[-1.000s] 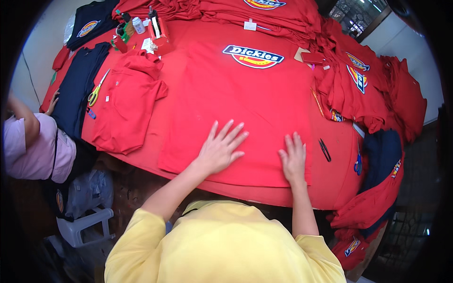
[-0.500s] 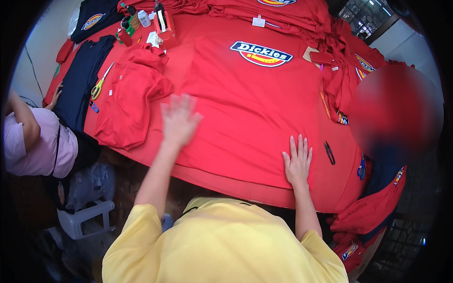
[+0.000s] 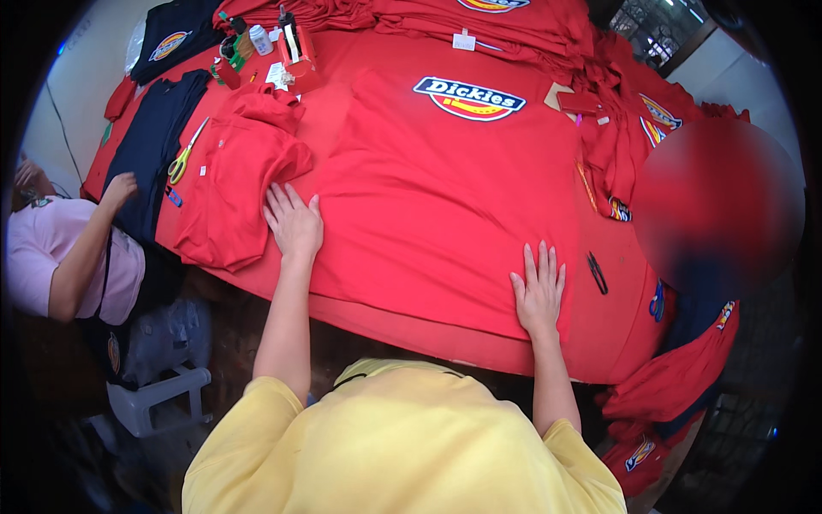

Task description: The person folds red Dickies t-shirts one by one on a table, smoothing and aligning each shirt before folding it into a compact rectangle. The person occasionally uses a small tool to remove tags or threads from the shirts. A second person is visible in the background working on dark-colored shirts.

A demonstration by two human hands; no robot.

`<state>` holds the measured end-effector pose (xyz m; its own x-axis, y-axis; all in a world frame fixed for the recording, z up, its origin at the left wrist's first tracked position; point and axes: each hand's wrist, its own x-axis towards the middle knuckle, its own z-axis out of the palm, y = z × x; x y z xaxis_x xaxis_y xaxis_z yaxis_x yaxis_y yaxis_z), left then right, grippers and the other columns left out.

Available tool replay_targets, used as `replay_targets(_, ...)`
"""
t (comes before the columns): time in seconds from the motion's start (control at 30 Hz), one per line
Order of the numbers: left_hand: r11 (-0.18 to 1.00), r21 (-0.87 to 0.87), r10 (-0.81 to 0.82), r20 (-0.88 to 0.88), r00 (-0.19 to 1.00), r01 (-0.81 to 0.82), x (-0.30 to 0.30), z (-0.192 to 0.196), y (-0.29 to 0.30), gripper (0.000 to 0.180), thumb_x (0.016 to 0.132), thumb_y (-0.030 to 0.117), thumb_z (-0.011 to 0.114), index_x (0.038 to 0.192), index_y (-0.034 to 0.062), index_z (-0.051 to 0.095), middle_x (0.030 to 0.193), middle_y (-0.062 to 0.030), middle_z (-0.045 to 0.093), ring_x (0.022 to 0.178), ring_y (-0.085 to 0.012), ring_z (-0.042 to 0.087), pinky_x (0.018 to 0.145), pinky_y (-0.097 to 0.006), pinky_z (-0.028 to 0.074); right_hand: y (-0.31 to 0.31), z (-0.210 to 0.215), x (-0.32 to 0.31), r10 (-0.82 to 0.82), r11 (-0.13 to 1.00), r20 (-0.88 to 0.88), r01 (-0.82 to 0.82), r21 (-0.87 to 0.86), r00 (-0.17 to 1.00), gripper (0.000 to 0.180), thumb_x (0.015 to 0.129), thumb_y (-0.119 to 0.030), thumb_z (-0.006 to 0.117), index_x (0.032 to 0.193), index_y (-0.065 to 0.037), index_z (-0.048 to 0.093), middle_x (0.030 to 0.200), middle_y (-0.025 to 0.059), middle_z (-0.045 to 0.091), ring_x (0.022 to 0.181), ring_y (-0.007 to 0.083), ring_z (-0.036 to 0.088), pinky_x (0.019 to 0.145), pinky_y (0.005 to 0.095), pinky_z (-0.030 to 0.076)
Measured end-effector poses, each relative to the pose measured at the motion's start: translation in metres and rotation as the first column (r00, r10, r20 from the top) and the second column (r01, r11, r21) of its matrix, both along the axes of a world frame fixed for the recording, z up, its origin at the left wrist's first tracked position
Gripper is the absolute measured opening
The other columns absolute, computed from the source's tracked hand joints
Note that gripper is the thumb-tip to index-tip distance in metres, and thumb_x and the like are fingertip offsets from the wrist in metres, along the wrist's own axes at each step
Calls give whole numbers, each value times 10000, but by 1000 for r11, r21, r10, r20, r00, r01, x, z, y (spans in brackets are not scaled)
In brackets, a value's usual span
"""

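The left hand [image 3: 293, 224] lay flat and wide open, fingers spread, palm down on the left edge of the red T-shirt [image 3: 445, 214] spread over the table. It held nothing. Just beyond its fingertips and to its left sat a crumpled red garment [image 3: 235, 184], touching or nearly touching the little-finger side; whether the hand pressed on that garment too could not be told.

The right hand [image 3: 539, 291] was also flat and wide open, 5 fingers apart, pressing the lower hem of the same shirt near the table's front edge. It gripped nothing. The shirt stretched between the 2 hands, back side up or front up could not be told, with an oval printed emblem [image 3: 469, 98] well ahead of both hands near its top.

Just to the right of the right hand, apart from it, a small black clipper [image 3: 597, 272] rested on the red cloth. Far ahead of the left hand and to its left, yellow-handled scissors [image 3: 181, 158] lay on a dark navy garment [image 3: 154, 163]. Further ahead stood a small white bottle [image 3: 261, 40] and a red box of tools [image 3: 298, 56].

Well to the left of the left hand, another person in a pink top [image 3: 68, 257] rested a hand [image 3: 118, 188] on the navy cloth.
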<state>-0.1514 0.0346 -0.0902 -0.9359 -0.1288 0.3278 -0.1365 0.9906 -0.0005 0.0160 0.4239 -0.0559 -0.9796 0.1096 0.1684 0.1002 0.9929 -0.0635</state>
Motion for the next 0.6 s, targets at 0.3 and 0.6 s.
replay_targets(0.3, 988, 66, -151, 209, 966, 140, 69, 25, -23, 614, 958, 362, 462, 1470, 70, 290, 1548, -131, 231, 1424, -353, 204, 1133, -539, 181, 30, -3, 27, 6, 999, 41, -4, -41, 999, 653, 936, -390, 513, 1470, -79, 299, 1543, 126, 241, 1437, 300, 182, 1159, 490, 106)
replay_targets(0.6, 777, 198, -629, 223, 745, 597, 68, 37, 79, 680, 953, 440, 438, 1475, 41, 263, 1552, -139, 220, 1445, -316, 162, 1147, -540, 114, 32, 0, 24, 44, 999, 68, -44, 11, 997, 643, 950, -373, 486, 1481, -76, 275, 1550, 122, 228, 1440, 300, 180, 1157, 486, 111)
